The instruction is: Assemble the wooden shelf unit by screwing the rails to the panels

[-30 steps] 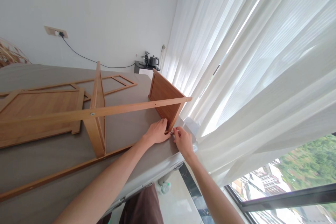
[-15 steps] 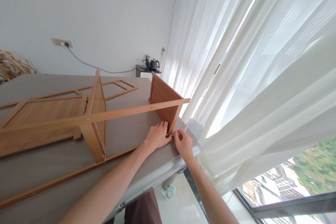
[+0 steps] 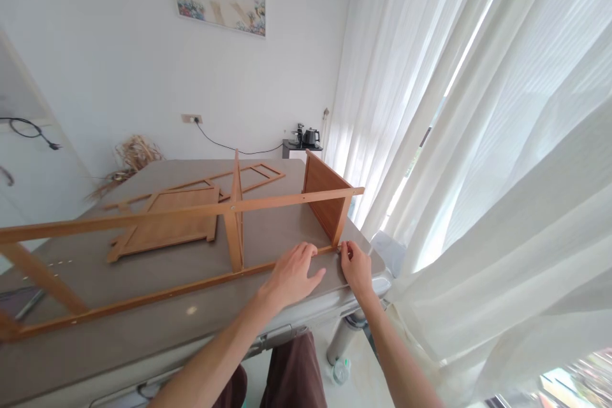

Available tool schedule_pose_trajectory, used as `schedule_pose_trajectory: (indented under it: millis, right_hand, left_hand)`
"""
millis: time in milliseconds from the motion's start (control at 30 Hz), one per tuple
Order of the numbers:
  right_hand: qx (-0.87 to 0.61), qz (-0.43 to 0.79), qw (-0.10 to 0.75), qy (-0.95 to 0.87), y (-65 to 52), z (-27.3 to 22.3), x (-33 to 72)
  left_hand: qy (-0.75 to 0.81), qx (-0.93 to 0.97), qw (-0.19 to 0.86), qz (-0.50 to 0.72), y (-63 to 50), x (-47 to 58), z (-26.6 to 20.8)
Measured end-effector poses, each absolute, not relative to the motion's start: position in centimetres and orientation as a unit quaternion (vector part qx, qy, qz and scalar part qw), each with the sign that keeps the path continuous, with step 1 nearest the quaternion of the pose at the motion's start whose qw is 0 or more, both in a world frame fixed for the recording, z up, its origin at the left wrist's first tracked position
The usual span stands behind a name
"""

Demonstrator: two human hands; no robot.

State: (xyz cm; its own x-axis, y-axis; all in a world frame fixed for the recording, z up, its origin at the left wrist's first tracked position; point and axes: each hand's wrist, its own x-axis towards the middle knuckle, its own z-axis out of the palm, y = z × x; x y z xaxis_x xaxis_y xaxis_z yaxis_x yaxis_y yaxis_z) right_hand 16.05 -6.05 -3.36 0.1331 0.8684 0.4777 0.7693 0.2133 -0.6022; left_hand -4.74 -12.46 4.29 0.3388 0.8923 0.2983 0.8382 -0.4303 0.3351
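Observation:
A wooden shelf frame lies on its side along the table, with an upper rail [image 3: 287, 199] and a lower rail [image 3: 191, 289] joined by upright boards. The end board [image 3: 325, 197] stands at the right, and a middle board [image 3: 234, 229] is further left. My left hand [image 3: 292, 273] is open over the lower rail, thumb and fingers apart, holding nothing. Close by the lower corner of the end board, my right hand [image 3: 356, 266] is closed with its fingertips pinched together at the rail's end. Whatever sits between those fingertips is too small to make out.
Behind the frame, a loose wooden panel [image 3: 176, 220] and a slim ladder-like wooden frame [image 3: 261, 173] lie on the grey table [image 3: 272, 229]. A black kettle [image 3: 311, 136] stands on a small stand beyond. White curtains [image 3: 430, 204] hang close to the table's right end.
My left hand has come away from the corner of the end board and opened, moving left. My right hand stays pinched at the corner. The view has shifted, showing more of the frame's left end.

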Motion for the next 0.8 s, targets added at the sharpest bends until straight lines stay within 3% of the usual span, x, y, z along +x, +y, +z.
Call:
schedule_pose_trajectory:
  millis: [367, 800]
  right_hand:
    - [-0.635, 0.047, 0.392, -0.664, -5.3, -4.2, 16.4]
    - [-0.634, 0.068, 0.411, -0.651, -5.8, -3.4, 17.2]
  left_hand:
    - [0.681, 0.641, 0.073, 0.347, -18.7, -21.5, 4.0]
    - [0.602, 0.698, 0.209, 0.327, -16.2, -22.8, 2.0]
